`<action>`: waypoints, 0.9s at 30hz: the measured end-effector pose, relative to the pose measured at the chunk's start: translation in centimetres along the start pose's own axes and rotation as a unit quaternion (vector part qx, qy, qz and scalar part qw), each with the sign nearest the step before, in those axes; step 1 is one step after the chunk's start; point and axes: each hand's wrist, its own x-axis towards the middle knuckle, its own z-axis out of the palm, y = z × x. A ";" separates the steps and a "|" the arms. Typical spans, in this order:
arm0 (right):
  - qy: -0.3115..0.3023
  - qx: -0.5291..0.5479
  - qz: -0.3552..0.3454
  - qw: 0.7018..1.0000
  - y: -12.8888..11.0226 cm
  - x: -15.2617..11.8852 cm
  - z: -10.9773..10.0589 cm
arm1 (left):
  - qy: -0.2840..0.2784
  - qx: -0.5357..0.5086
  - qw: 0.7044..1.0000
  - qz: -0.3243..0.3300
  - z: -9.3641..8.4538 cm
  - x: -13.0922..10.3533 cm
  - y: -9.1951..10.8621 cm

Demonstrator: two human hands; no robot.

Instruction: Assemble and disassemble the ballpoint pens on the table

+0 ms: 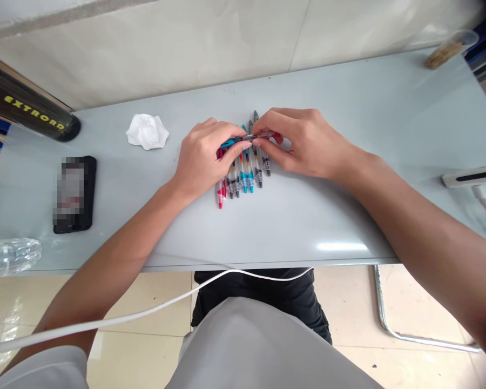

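Note:
Several clear pens with coloured parts lie side by side on the grey table, their clicker ends toward the front edge. Above them, my left hand pinches the blue end of a pen part between thumb and fingers. My right hand pinches the other side, where a clear barrel with a red end shows. The fingertips of both hands nearly meet. Whether this is one pen or two pieces is hard to tell. My hands cover the upper ends of some pens.
Crumpled white tissue, a black phone, a dark bottle and a clear bottle are at the left. At the right are a white device with a cable and a tipped clear cup. A white cable crosses in front.

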 end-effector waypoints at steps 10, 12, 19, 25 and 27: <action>-0.018 0.000 0.023 1.000 0.0 -0.1 0.0 | 0.000 0.013 1.000 0.010 -0.1 0.0 0.2; -0.017 -0.003 0.019 1.000 0.0 -0.1 0.0 | 0.002 0.013 1.000 0.011 -0.1 0.0 0.2; -0.029 0.013 0.041 0.999 0.1 -0.2 0.0 | -0.008 -0.006 1.000 0.000 -0.1 -0.1 0.2; -0.028 0.007 0.025 0.999 0.0 -0.1 -0.1 | 0.000 0.013 1.000 0.015 0.0 0.0 0.1; -0.025 0.004 0.013 1.000 0.2 0.0 0.0 | 0.003 0.023 1.000 0.021 0.0 -0.1 0.1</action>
